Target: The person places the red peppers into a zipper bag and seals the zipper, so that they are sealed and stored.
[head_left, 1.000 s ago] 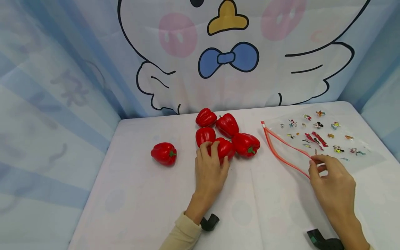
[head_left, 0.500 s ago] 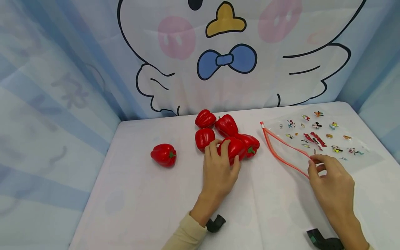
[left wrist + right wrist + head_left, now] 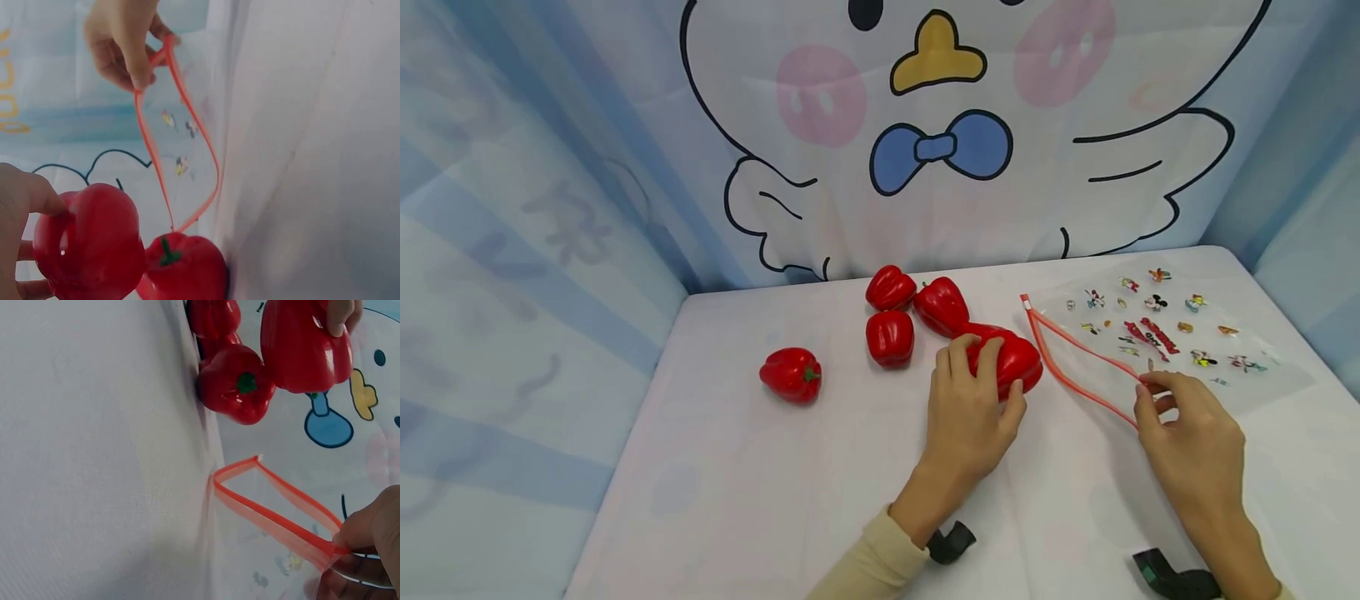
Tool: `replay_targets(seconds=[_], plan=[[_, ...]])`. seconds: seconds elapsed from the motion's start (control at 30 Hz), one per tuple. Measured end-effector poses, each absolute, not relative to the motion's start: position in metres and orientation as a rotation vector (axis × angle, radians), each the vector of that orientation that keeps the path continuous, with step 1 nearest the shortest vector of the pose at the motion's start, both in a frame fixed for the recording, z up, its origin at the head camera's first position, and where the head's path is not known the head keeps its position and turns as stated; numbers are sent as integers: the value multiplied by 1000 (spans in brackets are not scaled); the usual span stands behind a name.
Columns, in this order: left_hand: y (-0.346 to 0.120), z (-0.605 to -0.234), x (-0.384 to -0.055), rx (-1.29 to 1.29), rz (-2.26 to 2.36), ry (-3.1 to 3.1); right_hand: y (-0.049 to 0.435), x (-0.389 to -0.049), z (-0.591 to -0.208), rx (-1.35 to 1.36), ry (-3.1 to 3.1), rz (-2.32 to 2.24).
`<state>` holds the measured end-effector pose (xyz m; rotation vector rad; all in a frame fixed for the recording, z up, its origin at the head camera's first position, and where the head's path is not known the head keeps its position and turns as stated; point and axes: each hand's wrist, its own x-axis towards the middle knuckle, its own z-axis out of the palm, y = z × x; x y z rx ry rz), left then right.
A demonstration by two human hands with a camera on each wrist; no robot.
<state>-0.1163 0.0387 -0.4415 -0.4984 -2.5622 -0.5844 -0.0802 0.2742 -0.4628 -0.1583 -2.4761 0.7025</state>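
My left hand (image 3: 972,412) grips a red bell pepper (image 3: 1021,367), which the left wrist view shows lifted beside another bell pepper (image 3: 184,269) with a green stem. In the head view the held pepper partly covers that one. My right hand (image 3: 1195,442) pinches the orange-red rim of a clear zip bag (image 3: 1086,387) printed with small cartoon figures. The bag's mouth gapes towards the peppers, as the right wrist view shows its rim (image 3: 275,519) spread apart.
Behind and left of my left hand stand three more red peppers: one at the back (image 3: 891,288), one beside it (image 3: 942,307), and one in front (image 3: 890,339). A separate pepper (image 3: 792,375) lies further left on the white table (image 3: 722,483). A printed curtain (image 3: 925,217) hangs behind.
My left hand has moved right with the held pepper, away from the group and towards the bag's mouth. The right hand keeps its pinch on the bag rim, almost still.
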Motion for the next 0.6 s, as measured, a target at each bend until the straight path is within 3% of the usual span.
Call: replay_targets(seconds=[0.6], plan=[[74, -449, -117, -634, -602, -2605, 273, -80, -462, -150, -2475, 695]])
